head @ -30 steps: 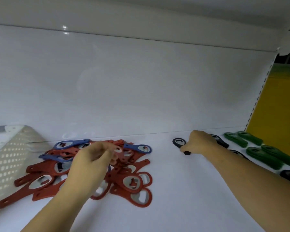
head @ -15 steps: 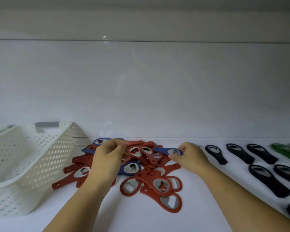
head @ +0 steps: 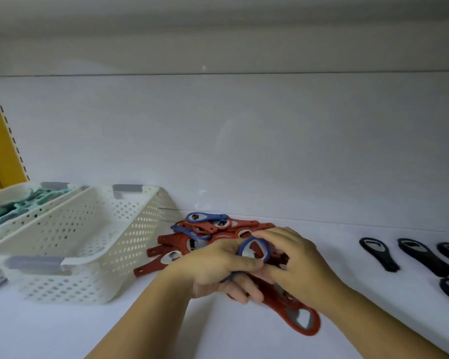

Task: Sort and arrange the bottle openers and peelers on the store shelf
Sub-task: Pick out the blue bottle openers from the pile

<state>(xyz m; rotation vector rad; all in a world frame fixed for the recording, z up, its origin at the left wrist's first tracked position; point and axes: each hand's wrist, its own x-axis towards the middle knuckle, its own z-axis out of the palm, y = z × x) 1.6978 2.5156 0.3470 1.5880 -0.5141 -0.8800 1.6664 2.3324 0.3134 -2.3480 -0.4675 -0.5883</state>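
Note:
A heap of red bottle openers with a few blue ones lies in the middle of the white shelf. My left hand grips a blue bottle opener just above the heap, its handle hidden in my fist. My right hand meets it from the right, fingers curled around the same opener's ring end. Another blue opener lies at the back of the heap. One red opener sticks out toward me below my right wrist.
Black bottle openers lie in rows on the right. An empty white perforated basket stands left of the heap. Beside it, a second basket holds teal and grey items. The white back panel is close behind.
The view has swung left. My right hand came from the black openers to the heap. Both hands have come together, and a blue opener is now up between them.

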